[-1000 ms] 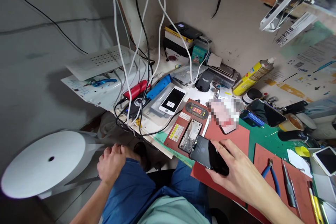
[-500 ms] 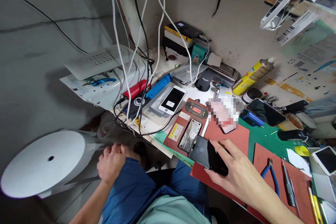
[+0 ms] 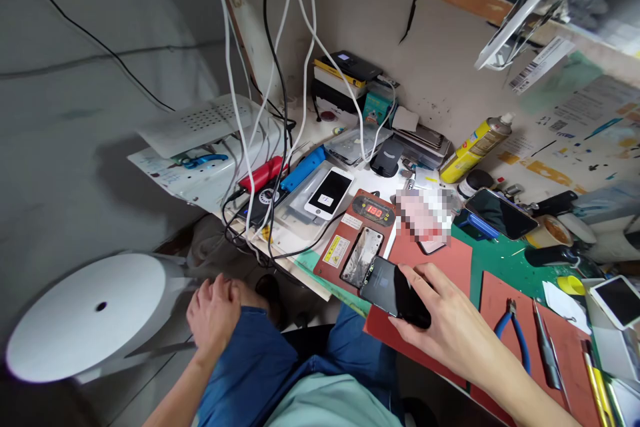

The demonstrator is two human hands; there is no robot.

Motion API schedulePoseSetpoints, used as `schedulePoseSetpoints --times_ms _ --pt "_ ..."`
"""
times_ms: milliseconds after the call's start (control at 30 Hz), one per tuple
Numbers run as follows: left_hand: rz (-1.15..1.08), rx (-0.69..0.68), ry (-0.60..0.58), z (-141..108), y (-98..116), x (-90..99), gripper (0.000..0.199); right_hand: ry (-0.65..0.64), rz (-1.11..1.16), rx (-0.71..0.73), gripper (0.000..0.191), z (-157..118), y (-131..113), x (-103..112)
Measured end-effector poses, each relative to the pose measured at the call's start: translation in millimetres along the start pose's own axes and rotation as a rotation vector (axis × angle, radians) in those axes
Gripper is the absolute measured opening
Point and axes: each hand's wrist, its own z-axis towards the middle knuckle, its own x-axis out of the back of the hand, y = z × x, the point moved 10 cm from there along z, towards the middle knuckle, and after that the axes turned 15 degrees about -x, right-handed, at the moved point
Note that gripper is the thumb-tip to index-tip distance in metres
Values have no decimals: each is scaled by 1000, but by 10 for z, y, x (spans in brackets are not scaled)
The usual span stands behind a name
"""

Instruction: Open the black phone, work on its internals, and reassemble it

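Note:
My right hand (image 3: pixel 440 310) grips a black phone (image 3: pixel 387 287), thumb on the near edge and fingers on the far side. The phone's left end shows small parts along its edge and lies against a red-brown heating plate (image 3: pixel 340 223) with lit red digits. Set into this plate is a scuffed metal pad (image 3: pixel 363 257), just left of the phone. My left hand (image 3: pixel 214 310) rests on my knee, away from the bench, its fingers draped loosely and holding nothing.
A white phone (image 3: pixel 329 193) lies behind the heating plate. Right of my hand are blue-handled cutters (image 3: pixel 515 333) and a screwdriver (image 3: pixel 547 347) on a red mat. A yellow spray can (image 3: pixel 475 150) stands at the back. White cables (image 3: pixel 235 93) hang over the bench's left side.
The view has shifted slightly. My right hand still grips the phone in the same spot, and my left hand stays on my knee.

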Motion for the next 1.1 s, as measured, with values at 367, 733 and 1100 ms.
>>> schedulePoseSetpoints --times_ms 367,733,1100 --pt "-910 -338 -56 -1234 1446 734 46 -10 27 -26 53 -39 -57 81" --pt "-1876 2 -464 -1436 2746 1240 54 26 348 -133 74 -400 -136 93" --pt "-2039 527 -852 -1924 2787 1027 66 76 817 -305 119 -1048 -421 -222"
